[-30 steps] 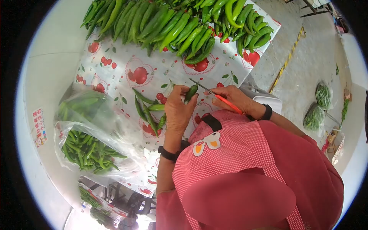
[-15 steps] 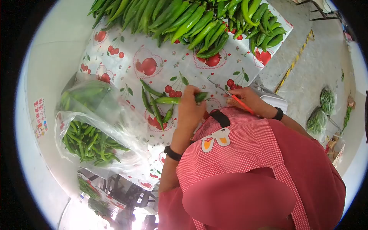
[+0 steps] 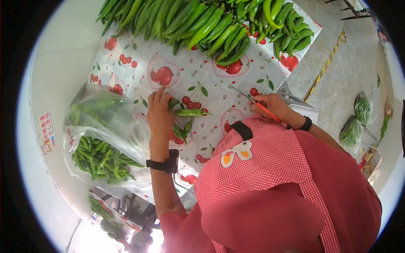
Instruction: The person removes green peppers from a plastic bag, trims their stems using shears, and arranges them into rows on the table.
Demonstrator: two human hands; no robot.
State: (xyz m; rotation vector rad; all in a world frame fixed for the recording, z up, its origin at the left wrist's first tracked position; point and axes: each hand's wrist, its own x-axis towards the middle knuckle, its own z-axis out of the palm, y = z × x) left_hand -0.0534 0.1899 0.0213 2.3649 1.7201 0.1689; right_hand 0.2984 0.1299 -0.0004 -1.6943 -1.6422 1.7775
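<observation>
My left hand point(image 3: 160, 116) is over the left part of the small pepper group, fingers curled around a dark green chili pepper point(image 3: 172, 103) whose end pokes out on the right. Beside it a lighter green pepper point(image 3: 192, 112) lies on the cloth, with more peppers point(image 3: 181, 133) just below, partly covered by the hand. My right hand point(image 3: 272, 105) grips scissors point(image 3: 265, 110) by their red-orange handles, the thin metal blades pointing up and left above the tablecloth point(image 3: 219, 95).
A big heap of long green peppers point(image 3: 202, 25) runs along the table's far edge. At left stands a clear plastic bag point(image 3: 135, 173) of small peppers point(image 3: 101, 158), beside another bagged lot point(image 3: 97, 109). Bagged greens point(image 3: 350, 130) lie on the floor at right, near a yellow-black tape line point(image 3: 325, 65).
My left hand has moved left, away from the scissors, carrying the dark green pepper to the left side of the small group. My right hand with the scissors has barely moved.
</observation>
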